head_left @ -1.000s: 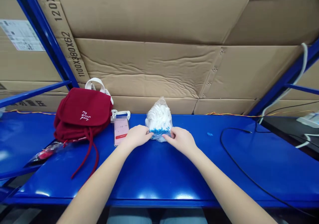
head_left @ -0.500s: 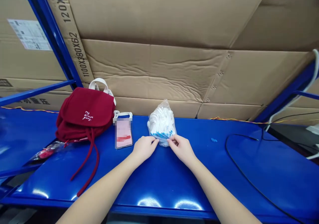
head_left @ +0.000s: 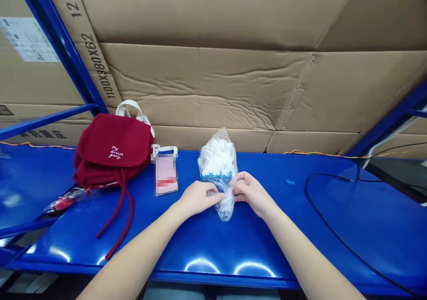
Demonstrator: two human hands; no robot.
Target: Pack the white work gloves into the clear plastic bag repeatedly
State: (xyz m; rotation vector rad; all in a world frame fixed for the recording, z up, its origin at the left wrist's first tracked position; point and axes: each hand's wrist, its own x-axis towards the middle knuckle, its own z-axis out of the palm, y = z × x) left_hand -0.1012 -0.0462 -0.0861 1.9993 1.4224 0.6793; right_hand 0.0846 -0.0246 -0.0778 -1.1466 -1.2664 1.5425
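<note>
1. Clear plastic bag of white knit gloves with blue cuffs stands at the centre of the frame on a blue steel shelf, its gathered tail of plastic lying toward the viewer between the two hands.
2. Left hand enters from the lower left. Its fingers sit close together, curled narrowly over the gathered plastic and holding it.
3. Right hand enters from the lower right, with its fingers closed narrowly on the same plastic from the other side, so the hands nearly meet at the bag.
4. Every glove in view is inside the bag, and the neck is bunched in the fingers. Whether it is tied or knotted is hidden by them, so I cannot tell.
5. Left of the hands lie a smartphone, its screen blurred, and a dark red drawstring bag with white handles.
6. A black cable loops across the shelf at the right, and cardboard cartons fill the upper frame behind.
</note>
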